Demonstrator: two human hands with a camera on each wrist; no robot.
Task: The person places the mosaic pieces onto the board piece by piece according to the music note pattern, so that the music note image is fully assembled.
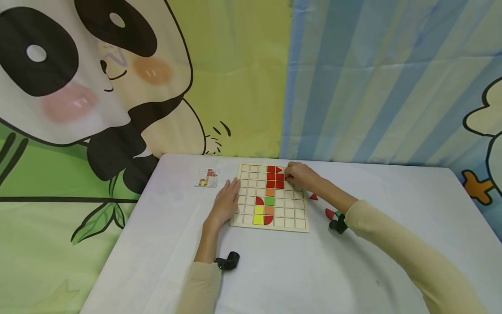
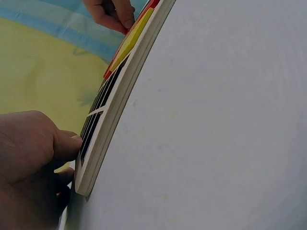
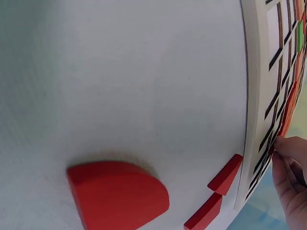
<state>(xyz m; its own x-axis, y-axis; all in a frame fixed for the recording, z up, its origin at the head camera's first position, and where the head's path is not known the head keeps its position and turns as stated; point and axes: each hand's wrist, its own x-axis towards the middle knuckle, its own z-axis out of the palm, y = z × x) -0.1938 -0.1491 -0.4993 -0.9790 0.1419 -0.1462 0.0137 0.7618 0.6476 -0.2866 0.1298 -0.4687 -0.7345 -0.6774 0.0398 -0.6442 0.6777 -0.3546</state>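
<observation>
A wooden grid board [image 1: 290, 224] lies on the table, with red, orange, green and yellow pieces in some squares. My right hand [image 1: 303, 175] is over its upper right part. There, thumb and forefinger pinch a small red piece [image 1: 286, 178], mostly hidden by the fingers, right of the red squares [image 1: 275, 181]. In the right wrist view the same hand [image 3: 291, 165] bends its fingers at the grid. My left hand [image 1: 226, 201] rests against the board's left edge, fingers pointing away from me. The left wrist view shows its thumb [image 2: 67, 143] touching the frame.
A small pattern card [image 1: 207, 178] lies left of the board. To the right, beside my right forearm, are a red triangle [image 1: 313, 197], a red quarter-round piece [image 1: 330, 213] and a partly hidden green piece [image 1: 338, 213]. A printed cloth [image 1: 243, 78] hangs behind the table.
</observation>
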